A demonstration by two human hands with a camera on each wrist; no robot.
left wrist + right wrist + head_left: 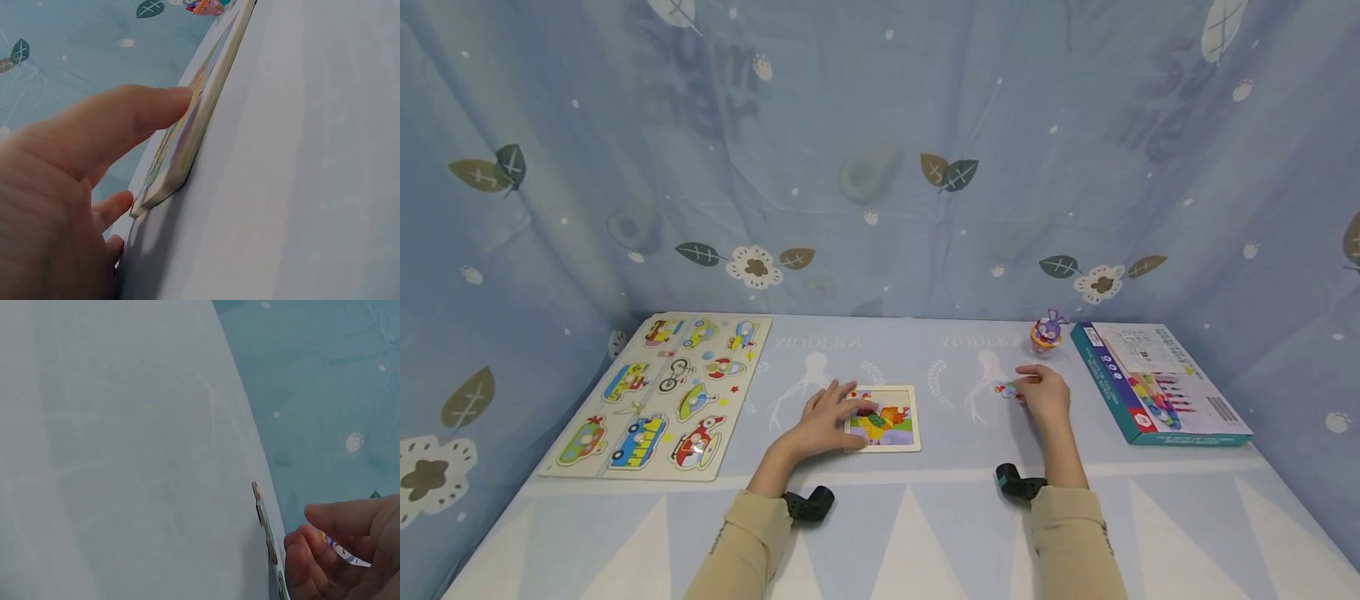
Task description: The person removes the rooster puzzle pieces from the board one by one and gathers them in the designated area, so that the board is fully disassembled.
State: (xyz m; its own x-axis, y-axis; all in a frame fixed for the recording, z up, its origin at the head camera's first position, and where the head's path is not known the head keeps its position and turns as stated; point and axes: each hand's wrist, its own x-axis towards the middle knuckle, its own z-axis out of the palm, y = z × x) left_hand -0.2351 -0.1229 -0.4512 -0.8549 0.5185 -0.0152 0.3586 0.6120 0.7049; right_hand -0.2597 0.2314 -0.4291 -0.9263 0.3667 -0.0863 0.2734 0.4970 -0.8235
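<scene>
My left hand (pixel 831 422) lies over the left side of a small wooden-framed jigsaw puzzle (pixel 895 437), covering part of its bright picture. In the left wrist view the thumb (pixel 137 109) reaches over the near side of the frame (pixel 178 169). Other fingers are at its left end. To the right, my right hand (pixel 1047 396) is beside a small colourful jigsaw piece (pixel 1004 390) on the table. The right wrist view shows this piece (pixel 265 525) edge-on near the bent fingertips, with the thumb apart from them. Whether a finger touches it is hard to tell.
A large vehicle puzzle board (pixel 655 400) lies at the left. At the back right stands a small purple rabbit figure (pixel 1047 331), next to a flat teal-edged box (pixel 1165 383). A patterned curtain (pixel 880 167) hangs behind the table.
</scene>
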